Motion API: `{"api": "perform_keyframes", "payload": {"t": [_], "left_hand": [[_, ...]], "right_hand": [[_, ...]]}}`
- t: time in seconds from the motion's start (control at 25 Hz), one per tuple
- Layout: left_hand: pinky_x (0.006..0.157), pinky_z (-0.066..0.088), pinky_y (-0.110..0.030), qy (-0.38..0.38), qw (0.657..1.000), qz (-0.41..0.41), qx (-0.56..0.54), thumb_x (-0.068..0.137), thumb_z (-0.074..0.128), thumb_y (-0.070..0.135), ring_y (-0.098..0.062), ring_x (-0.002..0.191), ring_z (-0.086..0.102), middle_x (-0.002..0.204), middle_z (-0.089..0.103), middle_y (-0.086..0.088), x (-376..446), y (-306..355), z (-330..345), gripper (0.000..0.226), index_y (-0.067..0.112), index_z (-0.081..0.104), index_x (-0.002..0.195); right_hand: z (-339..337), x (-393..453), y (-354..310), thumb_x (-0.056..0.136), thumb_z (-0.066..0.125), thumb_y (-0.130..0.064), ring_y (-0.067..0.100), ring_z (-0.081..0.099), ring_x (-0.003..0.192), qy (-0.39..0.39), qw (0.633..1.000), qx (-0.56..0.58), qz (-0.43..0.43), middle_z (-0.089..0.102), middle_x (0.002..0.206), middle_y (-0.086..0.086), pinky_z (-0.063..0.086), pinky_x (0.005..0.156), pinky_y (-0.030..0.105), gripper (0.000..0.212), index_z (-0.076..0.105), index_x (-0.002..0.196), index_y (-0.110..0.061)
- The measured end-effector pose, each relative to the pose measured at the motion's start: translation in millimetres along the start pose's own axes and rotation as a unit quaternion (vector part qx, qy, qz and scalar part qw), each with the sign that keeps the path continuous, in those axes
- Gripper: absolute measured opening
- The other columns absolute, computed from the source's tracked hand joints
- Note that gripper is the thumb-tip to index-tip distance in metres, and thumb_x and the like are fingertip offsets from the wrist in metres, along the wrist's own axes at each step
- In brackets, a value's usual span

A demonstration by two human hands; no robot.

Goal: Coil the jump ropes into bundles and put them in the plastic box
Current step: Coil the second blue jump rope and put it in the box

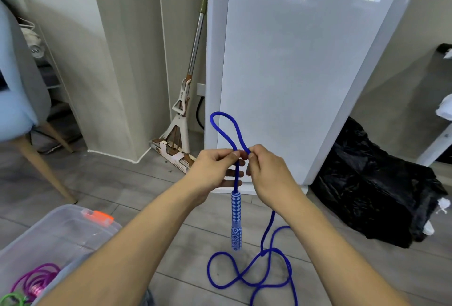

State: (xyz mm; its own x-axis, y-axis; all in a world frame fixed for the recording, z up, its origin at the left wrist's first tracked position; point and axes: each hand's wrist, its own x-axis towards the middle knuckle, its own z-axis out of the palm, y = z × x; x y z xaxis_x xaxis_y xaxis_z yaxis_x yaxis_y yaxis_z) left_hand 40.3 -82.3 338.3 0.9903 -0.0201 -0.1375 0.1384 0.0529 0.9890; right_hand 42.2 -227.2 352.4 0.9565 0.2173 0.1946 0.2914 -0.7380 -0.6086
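Presently pinched between thumb and forefinger of the left hand: blue jump rope, just above its handle, remaining fingers of that hand extended behind the cord. Pinched likewise by the right hand, fingers curled on the cord where the strands cross, hands almost touching. Standing above the two pinches: one small loop, holding its own arch, so cord judged soft but springy, woven, not slippery, likely to relax open if let go. Hanging straight below the left pinch: patterned blue-and-white handle, rigid, the heavier part, apt to swing and tug the coil. Trailing from under the right hand to the floor: rest of the cord in loose curves, overlapping itself, possibly ready to snag when drawn up; second handle not in view. Light overall, not fragile; best held at the crossing of strands, each new loop added under the same pinch. Lower left, near the left forearm: plastic box, translucent, orange latch on its far rim, open at top, purple rope and a bit of green rope already inside, space apparently left beside them. Ahead: white panel. Right: black bags. Left: chair leg, mop against the wall. Open floor around the trailing cord.
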Motion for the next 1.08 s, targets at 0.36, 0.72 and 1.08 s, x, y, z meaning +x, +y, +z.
{"api": "perform_keyframes", "payload": {"t": [0.36,0.72,1.08], "left_hand": [[0.078,0.062,-0.035,0.075,0.995,0.065,0.033,0.097,0.062,0.018,-0.025,0.085,0.074,0.088,0.076,-0.011,-2.6,-4.9,4.7,0.020,0.005,0.077,0.093],[0.068,0.063,-0.040,0.168,0.939,0.046,-0.297,0.107,0.036,0.010,-0.026,0.063,0.069,0.080,0.060,-0.013,23.1,16.4,-37.3,0.023,-0.001,0.054,0.099],[0.049,0.049,-0.028,0.294,0.935,0.068,-0.186,0.105,0.034,0.010,-0.014,0.052,0.049,0.074,0.055,-0.005,33.8,12.4,-62.2,0.024,0.011,0.052,0.090]], "right_hand": [[17.2,-4.4,5.2,0.106,0.037,-0.037,0.026,0.065,0.086,0.030,0.996,-0.062,-0.065,0.073,0.092,0.000,0.053,0.075,0.041,0.032,0.064,0.108,-0.021],[-16.7,-11.8,29.3,0.107,0.041,-0.030,0.015,0.055,0.054,-0.287,0.953,0.091,0.030,0.061,0.063,0.000,0.047,0.062,0.027,0.037,0.069,0.092,-0.010],[-54.7,-2.1,71.8,0.098,0.060,-0.033,0.011,0.053,0.050,-0.117,0.988,-0.003,0.103,0.065,0.064,0.000,0.043,0.054,0.025,0.023,0.071,0.085,-0.017]]}}
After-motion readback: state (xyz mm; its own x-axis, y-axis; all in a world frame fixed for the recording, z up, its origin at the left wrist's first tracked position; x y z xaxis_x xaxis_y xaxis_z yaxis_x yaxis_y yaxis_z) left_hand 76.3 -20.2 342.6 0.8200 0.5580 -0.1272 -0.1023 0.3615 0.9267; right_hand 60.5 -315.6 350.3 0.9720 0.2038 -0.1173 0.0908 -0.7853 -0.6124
